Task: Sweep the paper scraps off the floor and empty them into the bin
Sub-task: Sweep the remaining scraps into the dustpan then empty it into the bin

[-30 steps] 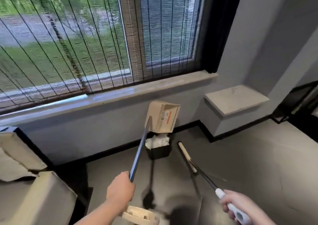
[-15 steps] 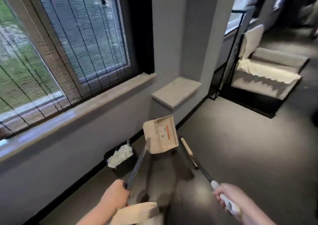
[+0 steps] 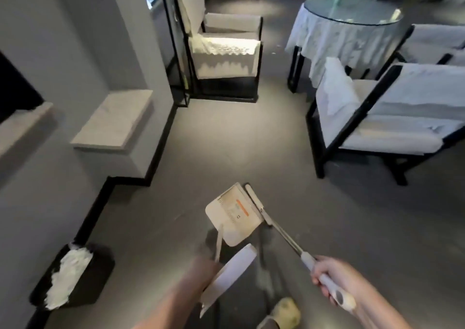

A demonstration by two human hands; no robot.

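Now | view swung off bin (image 3: 73,276), paper-filled, lower left of dustpan (image 3: 232,215) | left hand (image 3: 201,271) grips dustpan handle | right hand (image 3: 332,276) grips broom (image 3: 254,198) | emptying looks done.

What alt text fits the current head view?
A person's left hand grips a long-handled dustpan and the right hand grips a broom above a grey floor. A black bin full of white paper scraps stands at left.
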